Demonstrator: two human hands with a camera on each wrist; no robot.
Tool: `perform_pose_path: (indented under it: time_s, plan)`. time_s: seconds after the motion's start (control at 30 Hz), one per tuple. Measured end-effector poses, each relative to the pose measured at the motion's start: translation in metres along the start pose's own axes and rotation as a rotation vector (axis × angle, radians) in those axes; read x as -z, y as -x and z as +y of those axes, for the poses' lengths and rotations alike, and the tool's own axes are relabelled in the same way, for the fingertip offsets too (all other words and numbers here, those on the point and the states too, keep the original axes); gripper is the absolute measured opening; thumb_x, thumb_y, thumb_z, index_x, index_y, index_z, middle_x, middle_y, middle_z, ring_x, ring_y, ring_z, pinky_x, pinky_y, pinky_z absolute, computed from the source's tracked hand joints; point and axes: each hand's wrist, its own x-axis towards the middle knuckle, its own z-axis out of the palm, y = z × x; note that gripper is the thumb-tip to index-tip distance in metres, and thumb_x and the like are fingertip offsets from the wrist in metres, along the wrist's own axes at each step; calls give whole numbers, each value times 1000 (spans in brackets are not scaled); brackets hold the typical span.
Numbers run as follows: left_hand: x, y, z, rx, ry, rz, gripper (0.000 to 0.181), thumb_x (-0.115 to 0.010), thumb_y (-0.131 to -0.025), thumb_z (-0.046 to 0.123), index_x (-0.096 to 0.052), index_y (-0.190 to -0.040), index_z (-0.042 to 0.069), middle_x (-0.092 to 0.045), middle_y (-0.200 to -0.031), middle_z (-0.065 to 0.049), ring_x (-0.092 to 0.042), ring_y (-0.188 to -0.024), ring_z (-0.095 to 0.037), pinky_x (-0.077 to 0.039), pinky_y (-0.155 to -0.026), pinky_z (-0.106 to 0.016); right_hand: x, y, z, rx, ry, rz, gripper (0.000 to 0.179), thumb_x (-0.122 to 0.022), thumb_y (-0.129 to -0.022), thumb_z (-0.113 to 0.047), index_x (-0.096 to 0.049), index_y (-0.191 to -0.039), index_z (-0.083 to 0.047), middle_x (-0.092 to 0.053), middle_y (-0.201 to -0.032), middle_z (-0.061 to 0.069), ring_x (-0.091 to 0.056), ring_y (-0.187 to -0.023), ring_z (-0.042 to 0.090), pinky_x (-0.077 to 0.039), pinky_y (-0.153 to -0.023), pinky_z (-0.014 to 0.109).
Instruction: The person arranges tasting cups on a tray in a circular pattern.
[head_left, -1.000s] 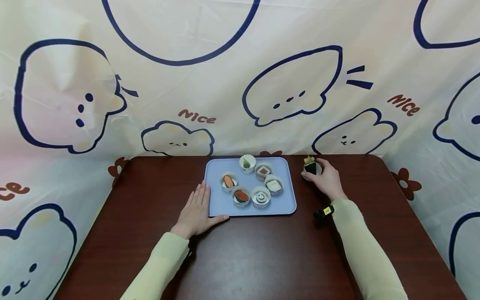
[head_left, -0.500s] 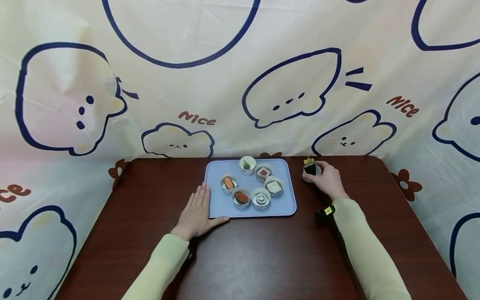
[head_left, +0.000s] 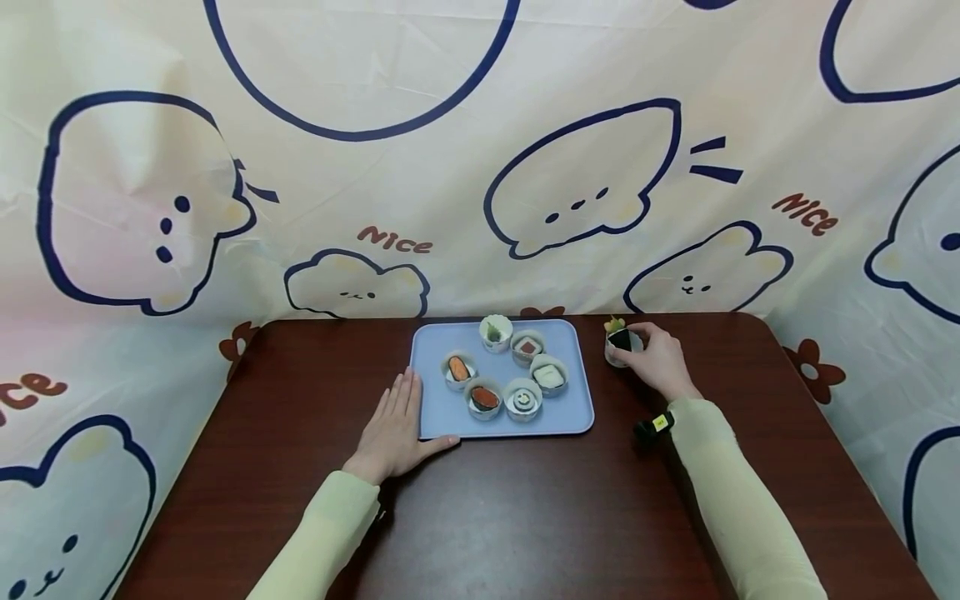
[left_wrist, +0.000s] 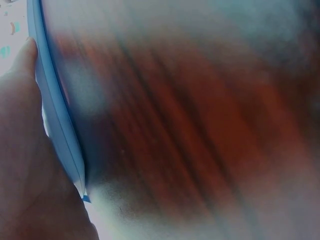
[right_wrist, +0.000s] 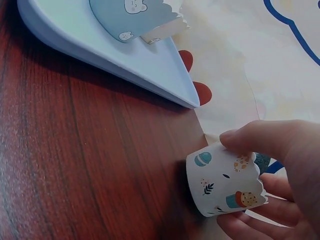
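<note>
My right hand [head_left: 658,360] grips a white paper cup [right_wrist: 222,182] to the right of the tray. Small cupcake prints and a scalloped rim show in the right wrist view. From above, a black piece [head_left: 621,340] and a yellow-green tuft [head_left: 614,325] appear at the cup's mouth. The cup stands upright on the table, thumb on one side and fingers on the other. Along the left edge of the light blue tray [head_left: 442,421] lies my left hand [head_left: 387,433], fingers straight and thumb out at the front edge.
Several paper cups with sushi-like pieces stand in a ring on the tray, among them a salmon-topped one [head_left: 458,368] and a white spiral one [head_left: 522,401]. A dark wood table [head_left: 525,517] lies beneath. A patterned curtain [head_left: 450,192] rises behind it.
The head view has tilted a little, so everything sits slightly lower in it. Both hands, the tray and the gripped cup keep about the same places.
</note>
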Motion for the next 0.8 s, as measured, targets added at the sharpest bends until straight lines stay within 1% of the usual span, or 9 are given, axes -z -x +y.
perform_pose_path:
  time_s: [0.1,0.33,0.47,0.67,0.8]
  plan:
    - [1,1,1,-4,8,12,127,-48,-81,88,-16,-159,-6,-9,-167,-24,-9,-153,-38,-14,-120,-53,0,0,0,7,-8,8,65,-74,-93,-33,-51,-141,4,-52,-138,30,-50,-121,44,-43,-101,60]
    - [4,1,3,7,-6,-7,124,-52,-83,85,-15,-160,-6,-8,-167,-23,-8,-153,-38,-14,-121,-52,-3,1,-1,26,-27,34,63,-75,-92,-32,-52,-139,3,-53,-137,29,-51,-118,43,-44,-99,59]
    - [4,1,3,8,0,-4,124,-52,-83,85,-15,-160,-5,-9,-167,-23,-8,-153,-38,-14,-121,-52,-4,2,-3,34,-30,39,64,-75,-92,-32,-52,-139,3,-53,-138,29,-51,-118,43,-44,-99,59]
    - [2,1,1,7,-9,-9,126,-47,-82,88,-13,-160,-4,-6,-168,-22,-6,-153,-36,-13,-121,-51,-4,3,-6,25,-39,34,65,-76,-92,-33,-51,-141,2,-51,-141,28,-50,-122,44,-43,-101,60]
    - [5,1,3,9,-8,-18,126,-50,-82,86,-14,-160,-5,-7,-167,-22,-7,-153,-37,-13,-121,-51,-3,3,-8,25,-45,32,65,-76,-92,-33,-51,-141,1,-51,-142,28,-50,-123,44,-42,-102,59]
